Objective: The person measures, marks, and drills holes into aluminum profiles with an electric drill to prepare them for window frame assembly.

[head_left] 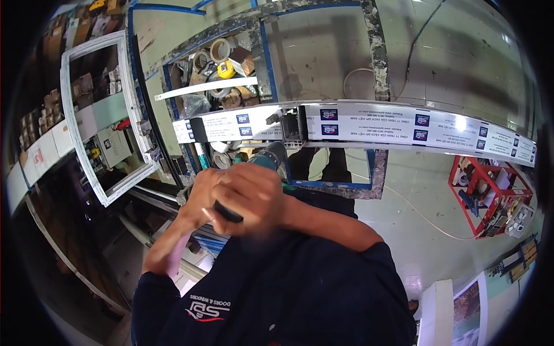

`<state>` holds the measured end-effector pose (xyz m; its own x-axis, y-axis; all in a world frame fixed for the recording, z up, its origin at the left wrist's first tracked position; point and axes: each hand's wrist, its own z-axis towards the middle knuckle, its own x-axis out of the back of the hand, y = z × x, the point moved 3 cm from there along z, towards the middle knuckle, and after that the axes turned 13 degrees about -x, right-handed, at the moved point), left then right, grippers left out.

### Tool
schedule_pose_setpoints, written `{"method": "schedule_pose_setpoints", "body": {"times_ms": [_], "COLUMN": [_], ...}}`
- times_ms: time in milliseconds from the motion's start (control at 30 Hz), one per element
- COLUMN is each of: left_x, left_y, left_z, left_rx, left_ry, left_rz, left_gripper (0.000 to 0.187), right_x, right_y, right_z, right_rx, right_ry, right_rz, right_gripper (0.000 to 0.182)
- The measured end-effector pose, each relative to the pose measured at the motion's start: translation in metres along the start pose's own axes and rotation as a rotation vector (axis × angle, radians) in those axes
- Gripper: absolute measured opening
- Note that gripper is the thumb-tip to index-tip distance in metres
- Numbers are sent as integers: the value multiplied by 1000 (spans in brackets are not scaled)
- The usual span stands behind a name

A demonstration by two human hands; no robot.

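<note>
Both hands are closed together round a teal-and-black power drill (268, 157). My right hand (252, 193) wraps its rear, with a black part of the drill showing beneath the fingers. Pressed close against it, my left hand (199, 193) grips the drill from the left side; its fingers are partly hidden. The dark chuck points away from me toward a long white profile (369, 122) covered in printed protective film. Just beyond the chuck is a dark gap with a grey metal piece (292, 124) in the profile. The drill's tip is hard to see.
The profile lies across a paint-spattered metal frame bench (378, 57). Tape rolls (220, 50) and a yellow tape measure (225, 70) fill a tray behind it. A white window frame (66, 86) stands left. A red tool rack (461, 190) and a hose (424, 216) are at right.
</note>
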<state>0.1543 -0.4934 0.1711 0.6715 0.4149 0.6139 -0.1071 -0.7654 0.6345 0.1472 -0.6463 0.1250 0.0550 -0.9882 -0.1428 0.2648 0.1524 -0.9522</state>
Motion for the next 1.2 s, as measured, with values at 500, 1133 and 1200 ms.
{"method": "schedule_pose_setpoints", "body": {"times_ms": [500, 1133, 1200], "left_x": [5, 20, 19], "left_y": [5, 35, 35], "left_z": [-20, 20, 18], "left_rx": [-49, 38, 36], "left_ry": [276, 211, 206], "left_rz": [-79, -273, -275], "left_gripper": [38, 26, 27], "right_x": [17, 22, 22], "right_y": [-27, -21, -22], "right_z": [29, 40, 40], "right_rx": [99, 88, 86], "right_ry": [28, 53, 52], "right_rz": [-23, 13, 12], "right_gripper": [28, 28, 28]}}
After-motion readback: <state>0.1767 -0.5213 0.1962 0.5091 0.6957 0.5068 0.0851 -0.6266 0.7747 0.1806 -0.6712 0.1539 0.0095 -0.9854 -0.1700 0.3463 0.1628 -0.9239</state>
